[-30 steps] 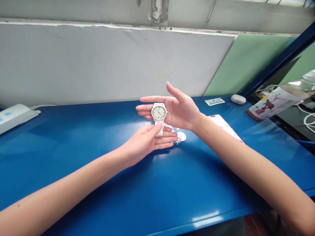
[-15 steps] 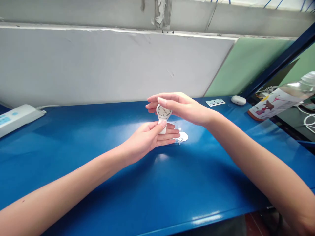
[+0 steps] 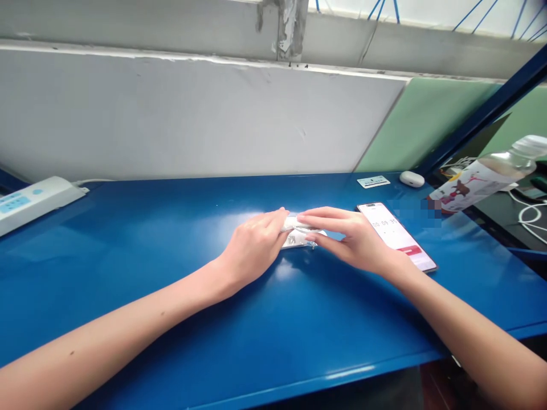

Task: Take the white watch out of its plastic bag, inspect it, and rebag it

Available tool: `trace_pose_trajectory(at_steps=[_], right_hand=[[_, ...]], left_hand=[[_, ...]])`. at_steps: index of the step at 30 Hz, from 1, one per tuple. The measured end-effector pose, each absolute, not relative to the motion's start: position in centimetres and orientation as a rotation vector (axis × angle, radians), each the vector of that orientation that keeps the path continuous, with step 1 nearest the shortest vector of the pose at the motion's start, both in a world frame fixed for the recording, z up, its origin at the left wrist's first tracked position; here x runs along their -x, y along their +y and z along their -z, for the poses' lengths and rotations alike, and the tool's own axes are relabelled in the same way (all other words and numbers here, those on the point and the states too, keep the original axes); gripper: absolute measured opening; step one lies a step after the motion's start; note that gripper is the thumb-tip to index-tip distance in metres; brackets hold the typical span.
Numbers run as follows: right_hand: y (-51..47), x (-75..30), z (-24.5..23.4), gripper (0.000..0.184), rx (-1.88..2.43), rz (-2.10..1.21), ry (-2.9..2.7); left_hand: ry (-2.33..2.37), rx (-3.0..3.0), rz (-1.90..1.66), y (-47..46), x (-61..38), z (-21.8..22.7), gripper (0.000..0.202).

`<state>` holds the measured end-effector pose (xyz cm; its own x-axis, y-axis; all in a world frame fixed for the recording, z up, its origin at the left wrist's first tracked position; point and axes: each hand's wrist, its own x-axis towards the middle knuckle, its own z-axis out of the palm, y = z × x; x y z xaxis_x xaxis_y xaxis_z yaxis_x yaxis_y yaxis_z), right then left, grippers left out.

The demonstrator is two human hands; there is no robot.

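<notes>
A white wristwatch (image 3: pixel 296 234) lies low on the blue table (image 3: pixel 171 245), mostly hidden between my two hands. My left hand (image 3: pixel 256 246) is turned palm down with its fingers closed on the watch's left end. From the right, my right hand (image 3: pixel 350 236) pinches the other end between thumb and fingers. Both hands rest at or just above the table top, near its middle.
A phone (image 3: pixel 397 234) with a lit timer screen lies just right of my right hand. Behind it are a small card (image 3: pixel 373 181) and a white earbud case (image 3: pixel 412 179). A clear bottle (image 3: pixel 487 173) lies at the far right, a white power strip (image 3: pixel 34 200) at the far left.
Both hands have come down from mid-air to the table with the watch. My right hand turned from an open palm behind the watch to a pinch on it.
</notes>
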<state>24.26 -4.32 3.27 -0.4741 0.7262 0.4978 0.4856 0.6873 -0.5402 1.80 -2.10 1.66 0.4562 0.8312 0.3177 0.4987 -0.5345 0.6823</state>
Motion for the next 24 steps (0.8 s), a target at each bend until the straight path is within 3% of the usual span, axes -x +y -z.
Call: trace_pose_trajectory(at_steps=[5,10,14,24], right_hand=[[-4.0,-24.8,-2.9,0.027,0.976,-0.603,-2.077],[-3.7,-26.4,-3.2,0.027,1.076,-0.509,-2.062],[-3.2,-28.0,-3.3,0.028,1.145,-0.379,-2.127],[-2.0,-30.8,-2.3,0.029,1.191,-0.32,-2.372]], left_hand=[[0.972,-2.322,-0.88,-1.5,-1.7,-0.9,0.029],[0.94,-2.637,-0.758,-0.4,-1.4,0.3,0.057],[0.93,-2.711,-0.542,0.1,-1.1,0.8,0.053],[0.922,-2.661,-0.589,0.3,-1.2,0.6,0.044]])
